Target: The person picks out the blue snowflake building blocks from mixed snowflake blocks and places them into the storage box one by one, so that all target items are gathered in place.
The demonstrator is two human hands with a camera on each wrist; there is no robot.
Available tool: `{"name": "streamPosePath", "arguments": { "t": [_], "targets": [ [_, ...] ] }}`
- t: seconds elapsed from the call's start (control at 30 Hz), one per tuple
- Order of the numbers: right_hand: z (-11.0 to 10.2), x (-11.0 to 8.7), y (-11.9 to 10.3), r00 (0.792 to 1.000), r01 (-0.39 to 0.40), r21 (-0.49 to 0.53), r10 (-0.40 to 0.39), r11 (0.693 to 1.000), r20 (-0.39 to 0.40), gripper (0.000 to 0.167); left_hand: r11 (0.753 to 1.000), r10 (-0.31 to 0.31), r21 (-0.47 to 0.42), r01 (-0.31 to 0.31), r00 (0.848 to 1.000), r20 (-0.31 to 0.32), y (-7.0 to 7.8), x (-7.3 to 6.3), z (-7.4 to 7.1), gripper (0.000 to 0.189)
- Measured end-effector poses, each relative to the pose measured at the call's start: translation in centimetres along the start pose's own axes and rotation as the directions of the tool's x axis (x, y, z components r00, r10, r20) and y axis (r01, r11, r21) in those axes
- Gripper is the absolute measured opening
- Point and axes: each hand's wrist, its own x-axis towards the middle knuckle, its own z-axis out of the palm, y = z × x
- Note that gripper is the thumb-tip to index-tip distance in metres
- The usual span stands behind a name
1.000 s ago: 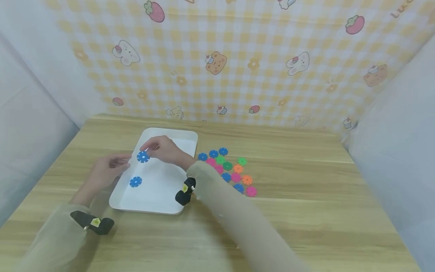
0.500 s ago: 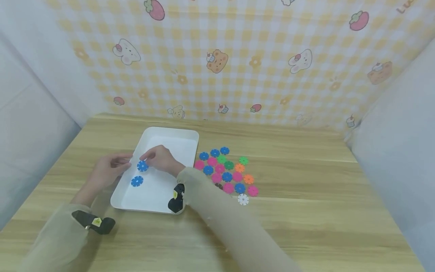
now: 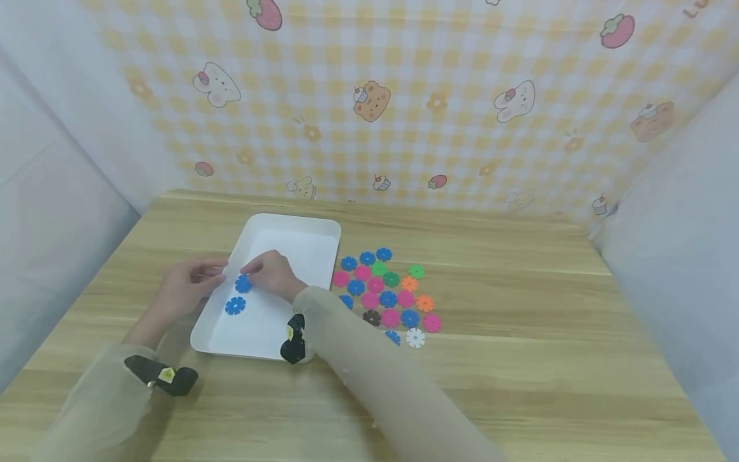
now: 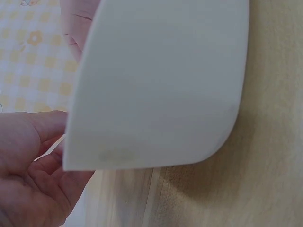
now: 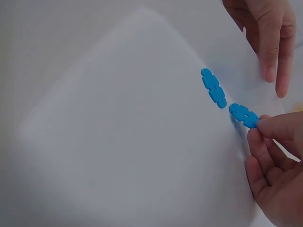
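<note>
A shallow white tray (image 3: 300,244) lies on the table. My left hand (image 3: 190,282) is at its left rim, thumb and fingers seeming to pinch the edge; the left wrist view shows them partly hidden behind the tray wall (image 4: 156,85). Over the tray, my right hand (image 3: 272,274) pinches a blue notched plastic disc (image 5: 244,116) by its edge, between thumb and fingertips. A second blue disc (image 3: 235,305) lies in the tray just nearer to me, beside the tray's left wall. The right wrist view shows the two discs close together.
Right of the tray, several notched discs lie spread on the wooden table (image 3: 519,359): blue, pink, green (image 3: 416,271), orange (image 3: 424,303), a black one (image 3: 372,317) and a white one (image 3: 415,337). My right forearm covers some. A checkered cloth (image 3: 439,135) hangs behind.
My right hand has moved the pinched blue disc nearer to me, closer to the disc lying in the tray. The left hand stays at the rim. The camera view has shifted slightly.
</note>
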Motion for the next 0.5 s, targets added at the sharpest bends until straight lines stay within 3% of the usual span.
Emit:
{"name": "streamPosePath", "arguments": {
  "t": [0.5],
  "targets": [
    [0.24,0.33,-0.18,1.0,-0.005,-0.005,0.005,1.0,0.015,0.016,1.0,0.006,-0.003,-0.006,1.0,0.001,0.12,-0.05,-0.13,0.04]
  ]
}}
